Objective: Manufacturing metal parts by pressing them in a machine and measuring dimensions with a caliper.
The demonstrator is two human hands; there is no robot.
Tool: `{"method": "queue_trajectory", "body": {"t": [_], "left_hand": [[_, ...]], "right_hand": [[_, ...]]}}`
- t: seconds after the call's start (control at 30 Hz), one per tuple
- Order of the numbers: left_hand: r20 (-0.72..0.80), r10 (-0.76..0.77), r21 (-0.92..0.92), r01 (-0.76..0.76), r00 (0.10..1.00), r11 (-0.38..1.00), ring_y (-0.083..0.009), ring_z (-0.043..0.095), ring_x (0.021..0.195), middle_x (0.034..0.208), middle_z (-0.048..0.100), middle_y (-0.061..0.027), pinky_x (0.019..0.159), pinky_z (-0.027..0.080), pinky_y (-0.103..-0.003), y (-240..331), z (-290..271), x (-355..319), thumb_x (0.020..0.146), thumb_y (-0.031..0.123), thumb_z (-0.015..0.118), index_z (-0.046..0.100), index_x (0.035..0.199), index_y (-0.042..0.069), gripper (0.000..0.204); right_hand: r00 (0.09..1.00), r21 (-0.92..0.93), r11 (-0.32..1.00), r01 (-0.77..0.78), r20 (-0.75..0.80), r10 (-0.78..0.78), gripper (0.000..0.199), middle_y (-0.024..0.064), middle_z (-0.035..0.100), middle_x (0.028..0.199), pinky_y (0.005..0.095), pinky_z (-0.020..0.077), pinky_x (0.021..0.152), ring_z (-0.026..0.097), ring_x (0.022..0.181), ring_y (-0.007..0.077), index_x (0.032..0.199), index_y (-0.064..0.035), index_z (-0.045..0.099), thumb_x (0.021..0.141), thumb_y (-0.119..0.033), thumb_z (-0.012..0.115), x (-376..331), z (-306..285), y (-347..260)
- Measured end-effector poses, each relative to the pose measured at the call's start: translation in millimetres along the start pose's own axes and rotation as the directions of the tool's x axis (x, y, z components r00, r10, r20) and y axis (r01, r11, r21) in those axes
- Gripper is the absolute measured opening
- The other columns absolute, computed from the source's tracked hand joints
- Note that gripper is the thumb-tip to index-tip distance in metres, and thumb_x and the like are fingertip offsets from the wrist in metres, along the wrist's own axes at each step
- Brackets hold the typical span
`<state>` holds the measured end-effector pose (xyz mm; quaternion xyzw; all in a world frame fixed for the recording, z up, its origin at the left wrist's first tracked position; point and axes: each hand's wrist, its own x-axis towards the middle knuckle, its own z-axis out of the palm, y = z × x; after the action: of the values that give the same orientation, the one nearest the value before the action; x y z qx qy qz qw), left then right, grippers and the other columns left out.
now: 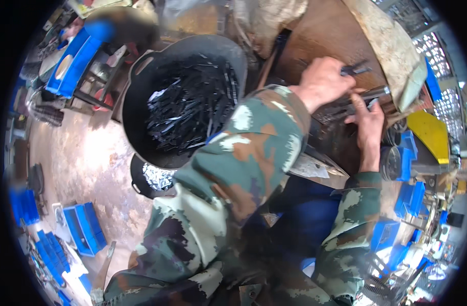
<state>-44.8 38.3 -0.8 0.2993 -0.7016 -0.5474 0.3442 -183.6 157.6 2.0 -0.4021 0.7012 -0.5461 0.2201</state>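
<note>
Clutching dark strips [351, 69] in the left hand [325, 80], grip of right hand [369, 124] unclear.

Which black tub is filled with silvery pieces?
The small tub, just below the large tub in view: silvery pieces inside; the large one holds mostly dark strips.

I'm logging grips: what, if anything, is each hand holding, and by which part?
The left hand grips dark strips by their left part; their right ends jut out. Whether the right hand holds anything cannot be told.
</note>
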Motion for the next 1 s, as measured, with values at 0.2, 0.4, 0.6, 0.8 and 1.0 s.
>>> {"method": "queue_trajectory", "body": {"t": [0.2, 0.4, 0.6, 0.8, 1.0], "left_hand": [[0.123, 0.087, 0.157, -0.106, 0.989, 0.982, -0.0109, 0.061, 0.066, 0.073, 0.071, -0.0042, 0.064, 0.048, -0.029, -45, -23, 13, 0.088, 0.03, 0.07, 0.075, 0.089, 0.005, 0.025], [0.169, 0.027, 0.364, -0.088, 0.985, 0.927, -0.0216, 0.067, 0.074, 0.078, 0.072, -0.0125, 0.072, 0.051, -0.035, -57, -23, 15, 0.087, 0.029, 0.07, 0.073, 0.093, 0.0, 0.03], [0.281, -0.142, 0.566, -0.044, 0.949, 0.823, -0.0326, 0.068, 0.085, 0.089, 0.07, -0.022, 0.08, 0.05, -0.041, -60, -19, 6, 0.086, 0.027, 0.07, 0.071, 0.105, 0.0, 0.033], [0.378, -0.201, 0.587, -0.067, 0.904, 0.807, -0.0294, 0.066, 0.085, 0.091, 0.07, -0.0204, 0.082, 0.049, -0.039, -77, -19, 6, 0.088, 0.02, 0.069, 0.07, 0.109, -0.001, 0.03], [0.353, -0.235, 0.479, 0.041, 0.906, 0.877, -0.021, 0.065, 0.079, 0.082, 0.071, -0.013, 0.077, 0.049, -0.035, -95, -11, 19, 0.089, 0.016, 0.067, 0.071, 0.102, 0.0, 0.021]], "right_hand": [[0.948, -0.05, 0.999, 0.02, 0.317, -0.003, 0.023, 0.0017, 0.07, 0.101, 0.0221, 0.0492, 0.051, 0.06, 0.071, 0.0054, 0.104, -0.0031, 0.071, 0.082, 0.0, 0.076, -64, -7, 5], [0.767, -0.37, 0.77, 0.519, 0.599, -0.23, 0.035, 0.014, 0.066, 0.116, 0.0383, 0.0519, 0.091, 0.065, 0.106, 0.0334, 0.105, -0.0019, 0.066, 0.071, 0.006, 0.069, -105, -14, 17], [0.711, -0.236, 0.801, 0.55, 0.636, -0.301, 0.036, 0.0111, 0.067, 0.112, 0.0342, 0.0565, 0.077, 0.068, 0.094, 0.0283, 0.108, -0.0028, 0.067, 0.074, 0.008, 0.062, -111, -22, 42], [0.947, -0.28, 0.958, -0.067, 0.285, 0.149, 0.019, 0.0071, 0.067, 0.095, 0.0268, 0.0519, 0.055, 0.059, 0.06, 0.0098, 0.109, 0.0001, 0.067, 0.092, -0.005, 0.059, -81, -22, 12], [0.979, 0.009, 0.98, -0.2, 0.051, 0.199, 0.027, 0.0113, 0.07, 0.102, 0.0268, 0.0532, 0.049, 0.06, 0.056, 0.0117, 0.115, 0.0046, 0.063, 0.098, -0.016, 0.059, -46, -15, 33]]}}
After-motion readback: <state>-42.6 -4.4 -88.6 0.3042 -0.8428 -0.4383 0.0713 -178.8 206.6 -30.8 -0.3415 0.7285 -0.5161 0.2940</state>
